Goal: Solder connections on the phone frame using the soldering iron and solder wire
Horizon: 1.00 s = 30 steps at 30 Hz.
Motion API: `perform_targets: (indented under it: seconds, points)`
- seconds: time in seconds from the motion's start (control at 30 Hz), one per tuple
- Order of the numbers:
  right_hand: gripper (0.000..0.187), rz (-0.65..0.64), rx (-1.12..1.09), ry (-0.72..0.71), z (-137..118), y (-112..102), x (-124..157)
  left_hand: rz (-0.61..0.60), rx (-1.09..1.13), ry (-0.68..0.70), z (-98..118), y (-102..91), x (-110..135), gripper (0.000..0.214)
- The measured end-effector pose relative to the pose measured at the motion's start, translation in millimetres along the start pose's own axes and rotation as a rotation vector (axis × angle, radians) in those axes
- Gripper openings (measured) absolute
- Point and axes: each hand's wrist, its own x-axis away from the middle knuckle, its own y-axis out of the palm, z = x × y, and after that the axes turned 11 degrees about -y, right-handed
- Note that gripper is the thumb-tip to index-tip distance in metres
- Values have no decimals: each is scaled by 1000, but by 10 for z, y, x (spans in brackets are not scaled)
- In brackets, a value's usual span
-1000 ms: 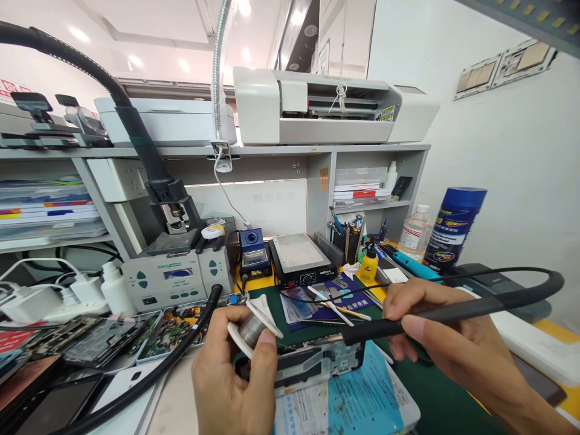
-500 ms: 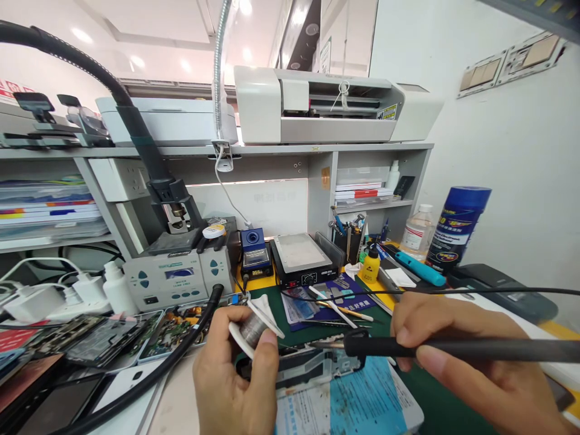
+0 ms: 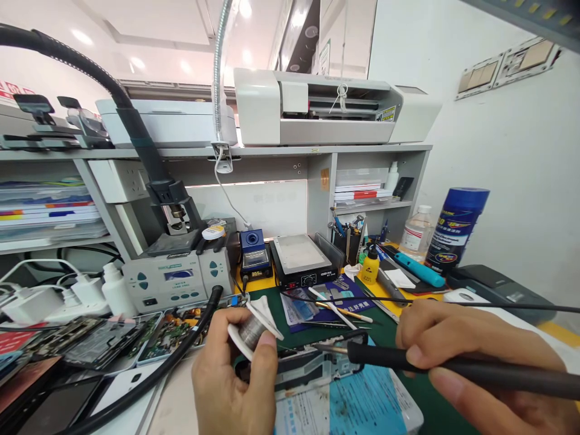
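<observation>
My left hand (image 3: 233, 380) is closed round a small white spool of solder wire (image 3: 251, 330), held just above the bench. My right hand (image 3: 480, 362) grips the black handle of a soldering iron (image 3: 421, 360); its metal tip (image 3: 327, 348) points left, close to the spool. Under both lies an opened phone (image 3: 308, 365) on a blue sheet (image 3: 362, 405) over the green mat (image 3: 435, 411). The iron's thin black cord (image 3: 453, 303) runs off to the right.
A grey rework station (image 3: 174, 279), a small blue soldering station (image 3: 254, 257) and a black hot plate (image 3: 302, 261) stand behind. Circuit boards (image 3: 113, 341) lie at the left. A blue spray can (image 3: 457, 229), bottle (image 3: 415, 232) and tool cup (image 3: 348, 238) stand at the right. A thick black hose (image 3: 149, 374) crosses the front left.
My right hand has lowered and levelled the soldering iron, bringing its tip leftward towards the spool. My left hand has stayed put with the spool.
</observation>
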Motion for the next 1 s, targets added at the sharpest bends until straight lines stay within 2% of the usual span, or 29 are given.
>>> perform_targets:
  seconds: [0.47, 0.8, 1.0]
  points:
    - [20, -6, -20, 0, -12, 8, -20, -27, -9, -22, 35, 5, 17, 22]
    - [24, -27, -19, -23, 8, 13, 0, -50, 11, -41, -40, 13, 0, 22]
    - [21, -7, -13, -9, 1, 15, 6, -70, 9, -51, -29, 9, 7, 23]
